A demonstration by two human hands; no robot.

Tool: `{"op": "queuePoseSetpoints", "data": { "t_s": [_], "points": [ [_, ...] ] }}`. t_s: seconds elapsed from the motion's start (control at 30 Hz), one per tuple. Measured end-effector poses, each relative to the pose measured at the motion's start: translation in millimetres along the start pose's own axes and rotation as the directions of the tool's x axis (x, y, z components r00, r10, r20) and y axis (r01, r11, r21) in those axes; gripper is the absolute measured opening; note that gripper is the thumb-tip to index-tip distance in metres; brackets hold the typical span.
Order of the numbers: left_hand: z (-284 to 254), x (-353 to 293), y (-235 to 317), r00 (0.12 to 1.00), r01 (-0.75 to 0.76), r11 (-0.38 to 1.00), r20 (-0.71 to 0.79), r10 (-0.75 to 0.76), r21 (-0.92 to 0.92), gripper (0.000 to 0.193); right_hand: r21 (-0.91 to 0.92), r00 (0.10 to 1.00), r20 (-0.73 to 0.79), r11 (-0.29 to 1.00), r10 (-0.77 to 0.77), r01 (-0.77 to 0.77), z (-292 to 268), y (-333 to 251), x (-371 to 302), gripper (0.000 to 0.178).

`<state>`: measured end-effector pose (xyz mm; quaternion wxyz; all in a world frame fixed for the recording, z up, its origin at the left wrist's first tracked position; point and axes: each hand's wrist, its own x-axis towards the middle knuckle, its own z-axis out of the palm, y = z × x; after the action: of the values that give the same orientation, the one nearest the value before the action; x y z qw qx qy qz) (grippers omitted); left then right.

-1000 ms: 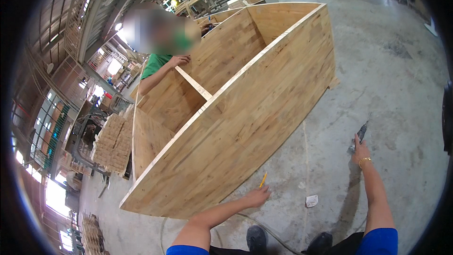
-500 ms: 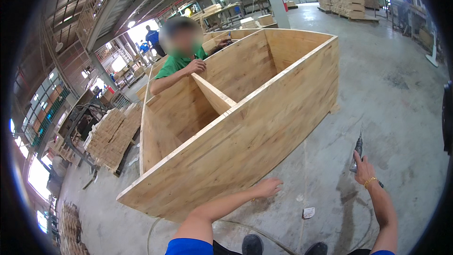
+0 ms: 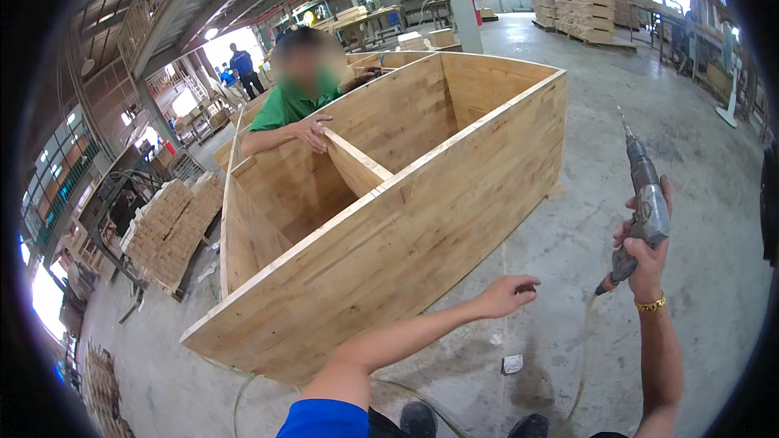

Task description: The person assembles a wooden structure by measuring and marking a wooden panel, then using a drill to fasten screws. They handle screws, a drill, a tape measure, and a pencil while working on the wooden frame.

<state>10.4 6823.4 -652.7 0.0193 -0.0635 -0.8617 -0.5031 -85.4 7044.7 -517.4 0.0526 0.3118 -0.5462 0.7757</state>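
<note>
My right hand (image 3: 647,264) is wrapped round the handle of a grey air drill (image 3: 647,191), raised over the floor at the right. Its long thin bit points up and away, and a pale air hose (image 3: 584,357) hangs from the handle's base. My left hand (image 3: 507,296) hovers near the front panel's lower edge, apart from it. Its fingers are curled together; whatever lies in them is hidden. Before me stands a large open wooden cabinet frame (image 3: 389,235) with a divider board (image 3: 357,161) inside. A co-worker in green rests a hand (image 3: 312,131) on the divider's far end.
A white scrap (image 3: 512,364) lies on the concrete floor near my shoes. The hose loops round my feet. Stacked wood pieces (image 3: 174,231) stand at the left, board stacks (image 3: 580,0) at the far right. A pillar (image 3: 458,0) and other people are farther back.
My right hand has lifted the air drill up from low by the floor. The left hand has moved up and right. The co-worker's hand has shifted slightly on the divider.
</note>
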Motion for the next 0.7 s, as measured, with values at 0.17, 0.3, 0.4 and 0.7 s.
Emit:
{"op": "queuePoseSetpoints", "data": {
  "t_s": [0.17,0.3,0.4,0.7],
  "points": [
    [-43.8,12.6,47.4,0.981,-0.093,0.886,-0.196,0.002,-0.454,0.035,0.434,0.989,0.122,0.892,0.081,-0.126,28.6,-20.9,-15.5,0.093],
    [-59.6,-5.1,72.1,0.967,-0.16,0.861,-0.251,0.039,-0.482,0.039,0.448,0.962,0.251,0.868,0.109,-0.215,50.0,-22.3,-31.0,0.1],
    [-66.8,-25.5,78.5,0.961,-0.27,0.582,-0.25,0.118,-0.767,0.045,0.516,0.921,0.377,0.803,0.101,-0.3,63.9,-19.2,-41.8,0.107],
    [-97.5,-54.4,177.4,0.828,-0.445,0.428,-0.543,-0.138,-0.787,0.059,0.375,0.647,0.762,0.808,0.01,-0.454,101.7,8.8,-51.0,0.097]
  ]
}}
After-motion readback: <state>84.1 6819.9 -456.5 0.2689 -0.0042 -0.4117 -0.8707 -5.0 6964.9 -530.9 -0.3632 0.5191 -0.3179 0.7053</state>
